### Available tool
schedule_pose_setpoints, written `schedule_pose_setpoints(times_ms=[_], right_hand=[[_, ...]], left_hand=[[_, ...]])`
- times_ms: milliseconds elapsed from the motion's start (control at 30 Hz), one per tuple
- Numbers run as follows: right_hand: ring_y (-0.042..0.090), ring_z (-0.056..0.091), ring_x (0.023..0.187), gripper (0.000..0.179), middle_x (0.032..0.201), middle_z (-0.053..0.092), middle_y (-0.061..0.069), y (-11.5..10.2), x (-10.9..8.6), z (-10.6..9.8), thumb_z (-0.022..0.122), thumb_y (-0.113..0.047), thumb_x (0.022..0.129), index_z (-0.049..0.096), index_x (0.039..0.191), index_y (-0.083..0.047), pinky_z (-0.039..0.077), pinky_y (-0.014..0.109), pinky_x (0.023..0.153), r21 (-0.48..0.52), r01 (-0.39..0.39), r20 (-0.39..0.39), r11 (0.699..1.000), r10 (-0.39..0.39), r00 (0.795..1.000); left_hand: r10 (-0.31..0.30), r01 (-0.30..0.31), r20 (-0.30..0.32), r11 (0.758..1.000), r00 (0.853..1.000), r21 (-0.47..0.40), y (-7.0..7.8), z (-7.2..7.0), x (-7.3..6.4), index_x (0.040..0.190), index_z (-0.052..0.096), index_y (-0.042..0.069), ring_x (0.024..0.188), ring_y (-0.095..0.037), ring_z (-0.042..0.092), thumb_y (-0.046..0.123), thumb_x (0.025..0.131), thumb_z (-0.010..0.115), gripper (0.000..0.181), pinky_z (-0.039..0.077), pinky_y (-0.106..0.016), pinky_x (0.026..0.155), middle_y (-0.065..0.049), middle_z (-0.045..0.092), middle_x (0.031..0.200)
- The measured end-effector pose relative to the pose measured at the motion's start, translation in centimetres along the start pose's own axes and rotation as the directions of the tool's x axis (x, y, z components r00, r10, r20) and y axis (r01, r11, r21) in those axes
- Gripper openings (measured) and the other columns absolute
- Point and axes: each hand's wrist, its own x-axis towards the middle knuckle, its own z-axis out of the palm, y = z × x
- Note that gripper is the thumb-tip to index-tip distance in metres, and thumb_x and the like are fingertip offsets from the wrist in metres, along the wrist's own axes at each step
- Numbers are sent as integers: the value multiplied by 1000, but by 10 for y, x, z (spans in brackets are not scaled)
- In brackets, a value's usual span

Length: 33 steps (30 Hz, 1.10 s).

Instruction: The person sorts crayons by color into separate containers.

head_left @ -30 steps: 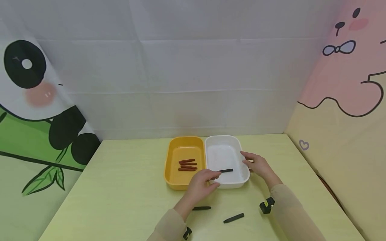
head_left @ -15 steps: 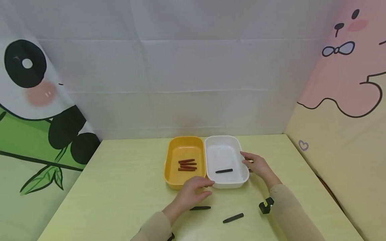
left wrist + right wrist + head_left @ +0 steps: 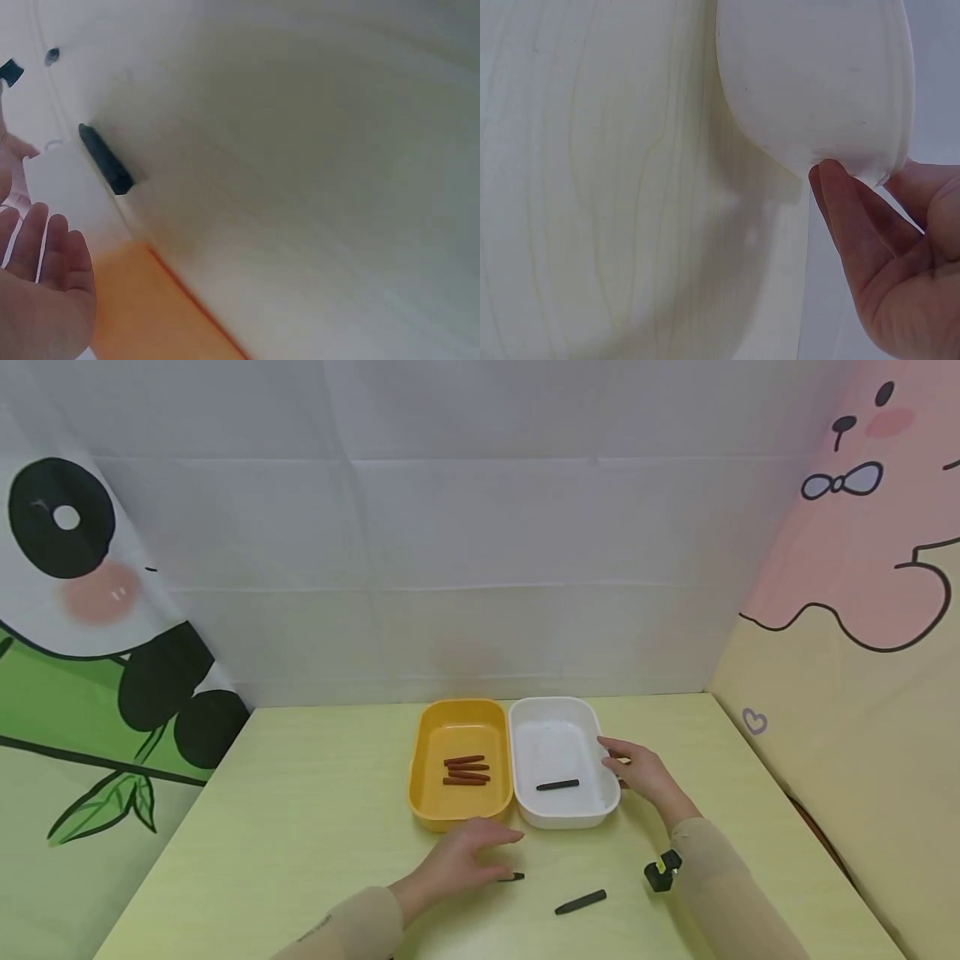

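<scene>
In the head view my left hand (image 3: pixel 457 864) hovers over the table with fingers spread and nothing between them. It partly covers a black crayon (image 3: pixel 513 877); the left wrist view shows that crayon (image 3: pixel 105 159) lying apart from the fingers. Another black crayon (image 3: pixel 581 902) lies to its right. My right hand (image 3: pixel 643 775) holds the right side of a white tray (image 3: pixel 555 727). In the right wrist view, the fingertips (image 3: pixel 832 171) press its outer wall, with the thumb by the rim. One black crayon (image 3: pixel 557 785) rests inside this tray.
Left of the white tray, side by side with it, stands a yellow tray (image 3: pixel 461 722) with several reddish-brown crayons (image 3: pixel 467 773) inside. Both sit on a pale yellow table (image 3: pixel 315 793). A white backdrop (image 3: pixel 465 568) rises at the back, with printed walls on either side.
My left hand has drawn back from above the white tray, moving down and left to the black crayon on the table. The right hand stays at the tray's side.
</scene>
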Motion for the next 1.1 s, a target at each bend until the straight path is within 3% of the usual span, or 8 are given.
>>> schedule_pose_setpoints(times_ms=[167, 400, 700, 1100], right_hand=[[34, 59, 111, 47, 137, 51, 26, 0, 0, 0, 56, -11, 102, 46, 148, -5, 60, 37, 81, 3, 2, 1, 1000, -2, 1000], [34, 60, 110, 47, 136, 51, 25, -2, -2, -1, 56, -11, 102, 46, 148, -5, 59, 37, 82, 0, 3, 5, 1000, -3, 1000], [34, 61, 108, 47, 134, 52, 27, -1, -1, -1, 56, -10, 102, 46, 147, -3, 60, 36, 80, 0, 22, 5, 1000, -22, 1000], [34, 61, 109, 48, 137, 50, 27, -2, -2, -1, 56, -13, 102, 46, 148, -5, 60, 36, 80, -6, 15, 12, 1000, -15, 1000]], left_hand=[[-37, 37, 94, 999, 995, -4, -5, 1, -5, 124, 70, 10, 113, -12, 61, 21, 79, 85, 49, 48, -30, 100, 4, 68, 123], [-40, 42, 141, 999, 989, -10, -12, 1, -9, 125, 71, 13, 113, -8, 60, 22, 78, 86, 50, 47, -28, 99, 8, 68, 123], [-62, 70, 139, 996, 988, -50, -20, 1, -11, 121, 73, 13, 108, -8, 61, 18, 78, 86, 45, 48, -27, 97, 8, 70, 116], [-77, 86, 140, 994, 987, -60, -24, 7, -13, 114, 76, 14, 92, 0, 58, 8, 77, 85, 38, 51, -21, 84, 12, 70, 103]])
